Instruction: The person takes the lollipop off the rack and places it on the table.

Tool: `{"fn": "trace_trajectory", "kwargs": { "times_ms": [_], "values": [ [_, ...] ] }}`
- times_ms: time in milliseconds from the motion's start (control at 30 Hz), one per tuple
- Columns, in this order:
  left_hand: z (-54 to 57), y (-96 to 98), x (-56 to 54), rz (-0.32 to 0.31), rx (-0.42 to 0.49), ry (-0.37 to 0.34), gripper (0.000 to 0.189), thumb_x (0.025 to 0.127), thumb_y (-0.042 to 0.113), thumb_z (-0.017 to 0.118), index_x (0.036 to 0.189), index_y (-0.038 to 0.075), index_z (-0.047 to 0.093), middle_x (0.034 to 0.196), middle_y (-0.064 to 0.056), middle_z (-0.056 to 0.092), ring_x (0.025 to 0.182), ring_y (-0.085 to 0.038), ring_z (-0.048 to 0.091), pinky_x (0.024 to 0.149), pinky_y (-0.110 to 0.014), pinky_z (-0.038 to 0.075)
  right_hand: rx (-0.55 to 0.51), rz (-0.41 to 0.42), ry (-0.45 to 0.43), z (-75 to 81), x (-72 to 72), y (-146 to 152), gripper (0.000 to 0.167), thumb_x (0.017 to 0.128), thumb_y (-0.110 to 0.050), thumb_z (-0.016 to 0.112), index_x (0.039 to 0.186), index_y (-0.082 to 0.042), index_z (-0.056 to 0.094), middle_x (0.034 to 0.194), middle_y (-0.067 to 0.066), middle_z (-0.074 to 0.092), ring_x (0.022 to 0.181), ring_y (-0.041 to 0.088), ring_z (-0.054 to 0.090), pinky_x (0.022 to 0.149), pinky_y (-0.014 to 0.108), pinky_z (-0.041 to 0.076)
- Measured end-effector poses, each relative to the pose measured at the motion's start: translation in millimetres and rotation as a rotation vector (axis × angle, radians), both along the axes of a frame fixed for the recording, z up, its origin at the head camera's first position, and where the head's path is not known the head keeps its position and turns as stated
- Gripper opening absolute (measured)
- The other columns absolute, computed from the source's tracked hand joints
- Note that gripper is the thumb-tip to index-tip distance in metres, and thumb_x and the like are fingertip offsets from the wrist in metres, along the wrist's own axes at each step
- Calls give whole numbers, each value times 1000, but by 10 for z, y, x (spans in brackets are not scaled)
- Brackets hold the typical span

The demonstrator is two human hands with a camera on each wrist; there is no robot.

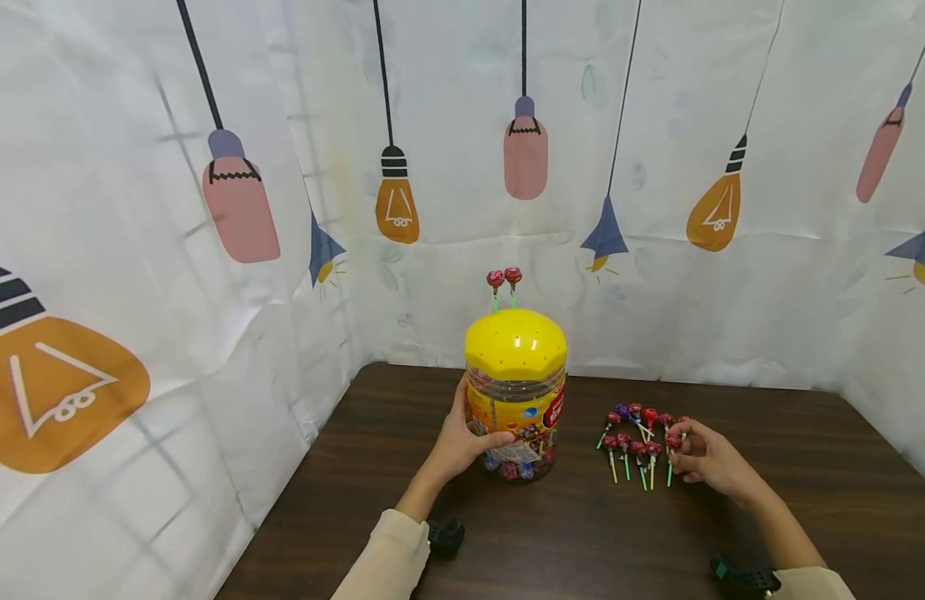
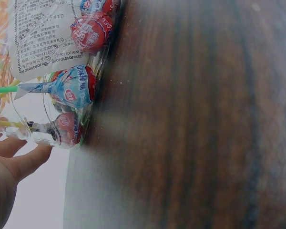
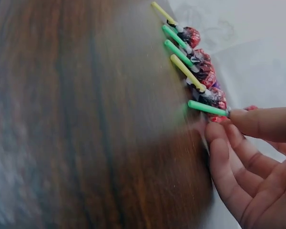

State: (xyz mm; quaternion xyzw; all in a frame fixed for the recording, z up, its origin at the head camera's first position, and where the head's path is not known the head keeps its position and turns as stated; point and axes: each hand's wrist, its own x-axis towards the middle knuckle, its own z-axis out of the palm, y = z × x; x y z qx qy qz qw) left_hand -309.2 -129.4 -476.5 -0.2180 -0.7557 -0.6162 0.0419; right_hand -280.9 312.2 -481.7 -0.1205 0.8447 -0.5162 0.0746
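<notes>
My left hand (image 1: pixel 462 437) grips a clear candy jar (image 1: pixel 518 408) from its left side, thumb across the front. The jar has a yellow domed lid (image 1: pixel 516 343) and holds wrapped lollipops. Through its wall in the left wrist view, a blue-and-red lollipop (image 2: pixel 75 86) shows near the fingers (image 2: pixel 34 160). Over on the right, my right hand (image 1: pixel 708 457) pinches the head of a red-wrapped lollipop with a green stick (image 3: pixel 206 108), at the right end of the front row. Several other lollipops (image 1: pixel 638 448) lie beside it in two rows, sticks mostly pointing towards me.
Two red lollipops (image 1: pixel 512 275) stick up behind the jar lid. The dark wooden table (image 1: pixel 582 533) meets a white cloth backdrop (image 1: pixel 447 308) printed with lamps at its back and left. Black bands (image 1: pixel 446 538) are on both wrists.
</notes>
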Motion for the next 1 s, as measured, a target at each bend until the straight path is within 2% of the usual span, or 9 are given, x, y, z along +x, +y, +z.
{"fn": "trace_trajectory", "kwargs": {
  "times_ms": [467, 667, 1000],
  "values": [
    [9, 3, 7, 1, 3, -6, 112, 83, 46, 85, 159, 51, 4, 160, 6, 38, 146, -22, 43, 120, -55, 38, 77, -5, -35, 8, -7, 15, 49, 100, -11, 65, 139, 9, 45, 91, 13, 61, 75, 18, 60, 61, 33, 54],
    [8, 8, 3, 0, 3, -7, 111, 83, 46, 85, 159, 50, 4, 160, 6, 39, 146, -21, 43, 120, -55, 38, 99, 10, -29, 25, -4, 13, 43, 99, -6, 62, 136, 10, 46, 90, 14, 64, 73, 16, 59, 59, 32, 53],
    [16, 4, 13, -4, 4, -4, 112, 83, 47, 84, 160, 49, 3, 161, 5, 38, 147, -22, 43, 120, -55, 38, 112, 17, -23, 24, -17, 24, 41, 99, -7, 62, 134, 10, 48, 88, 12, 64, 71, 15, 57, 58, 32, 52]
  ]
}}
